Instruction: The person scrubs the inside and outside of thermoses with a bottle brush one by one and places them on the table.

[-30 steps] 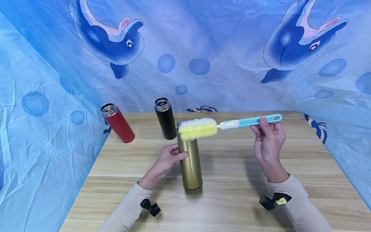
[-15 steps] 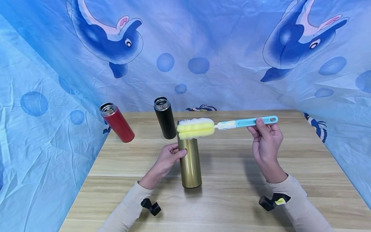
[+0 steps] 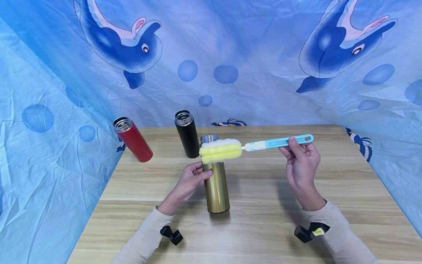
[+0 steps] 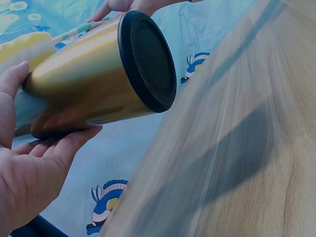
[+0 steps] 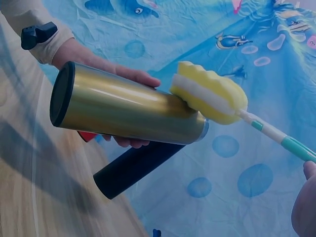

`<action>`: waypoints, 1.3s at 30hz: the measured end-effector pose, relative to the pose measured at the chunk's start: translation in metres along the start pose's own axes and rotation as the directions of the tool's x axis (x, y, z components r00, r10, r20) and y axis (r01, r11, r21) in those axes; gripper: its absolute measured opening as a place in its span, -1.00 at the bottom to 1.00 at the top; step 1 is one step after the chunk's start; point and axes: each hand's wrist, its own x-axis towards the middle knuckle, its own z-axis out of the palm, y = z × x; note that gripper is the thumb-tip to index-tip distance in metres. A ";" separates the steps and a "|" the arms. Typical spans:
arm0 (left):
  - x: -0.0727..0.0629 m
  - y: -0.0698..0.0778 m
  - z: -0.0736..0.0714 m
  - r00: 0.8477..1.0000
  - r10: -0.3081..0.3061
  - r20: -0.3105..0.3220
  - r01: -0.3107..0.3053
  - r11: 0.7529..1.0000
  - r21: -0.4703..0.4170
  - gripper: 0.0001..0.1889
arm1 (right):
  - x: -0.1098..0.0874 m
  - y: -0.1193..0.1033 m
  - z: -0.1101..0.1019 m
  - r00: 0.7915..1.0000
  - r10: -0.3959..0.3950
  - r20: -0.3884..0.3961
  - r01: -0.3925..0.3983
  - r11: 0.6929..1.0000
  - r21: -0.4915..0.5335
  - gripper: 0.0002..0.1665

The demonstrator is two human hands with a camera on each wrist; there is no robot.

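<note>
A gold thermos bottle (image 3: pixel 217 190) is gripped near its upper half by my left hand (image 3: pixel 191 180), thumb across the front. Its black base (image 4: pixel 150 61) shows off the table in the left wrist view. My right hand (image 3: pixel 302 161) pinches the turquoise handle of a bottle brush (image 3: pixel 280 142) on the right. The brush's yellow and white sponge head (image 3: pixel 220 151) lies sideways across the upper outside of the gold bottle, just below its silver neck (image 3: pixel 209 138). In the right wrist view, the sponge (image 5: pixel 212 94) meets the bottle's side near the mouth end.
A black thermos bottle (image 3: pixel 188 137) without a lid stands behind the gold one. Farther left stands a red thermos bottle (image 3: pixel 134 141), also lidless. The wooden table (image 3: pixel 263 231) is bordered by a blue dolphin-print cloth (image 3: pixel 263 44) at the back and sides.
The brush has moved left and a little lower, so the sponge now sits below the gold bottle's neck and uncovers it. The left hand and bottle have barely moved.
</note>
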 end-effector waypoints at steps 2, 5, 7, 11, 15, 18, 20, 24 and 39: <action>-0.001 0.000 -0.001 1.000 -0.001 0.020 0.001 1.000 -0.007 -0.42 | 0.000 0.000 0.000 1.000 0.000 -0.004 0.000 1.000 0.002 -0.85; -0.002 0.001 -0.001 0.999 0.004 0.054 -0.002 0.999 -0.032 -0.40 | 0.000 0.000 -0.001 1.000 -0.003 -0.013 0.003 1.000 0.000 -0.84; -0.002 0.001 -0.001 0.996 0.014 0.083 -0.010 0.999 -0.051 -0.40 | 0.000 0.000 -0.001 1.000 -0.004 -0.019 0.003 1.000 -0.004 -0.83; -0.004 0.000 -0.003 0.990 0.039 0.136 -0.028 0.996 -0.082 -0.39 | 0.000 0.000 -0.001 1.000 0.001 -0.030 -0.002 1.000 -0.003 -0.83; -0.004 0.000 -0.004 0.985 0.056 0.162 -0.041 0.995 -0.094 -0.36 | -0.001 0.000 -0.002 0.999 0.010 -0.040 -0.009 1.000 0.007 -0.82; -0.005 0.000 -0.005 0.984 0.054 0.169 -0.038 0.994 -0.099 -0.34 | -0.001 0.001 -0.002 0.999 0.012 -0.045 -0.012 1.000 0.004 -0.81; -0.005 0.000 -0.005 0.985 0.051 0.168 -0.035 0.995 -0.097 -0.34 | -0.001 0.001 -0.003 0.999 0.014 -0.051 -0.014 1.000 -0.002 -0.81; -0.004 -0.001 -0.007 0.985 0.051 0.164 -0.038 0.996 -0.083 -0.38 | -0.001 0.000 -0.005 0.998 0.018 -0.067 -0.019 1.000 -0.015 -0.82; -0.004 -0.001 -0.011 0.992 0.042 0.122 -0.035 0.997 -0.064 -0.38 | -0.007 -0.004 -0.013 0.995 0.067 -0.079 -0.070 0.997 -0.036 -0.84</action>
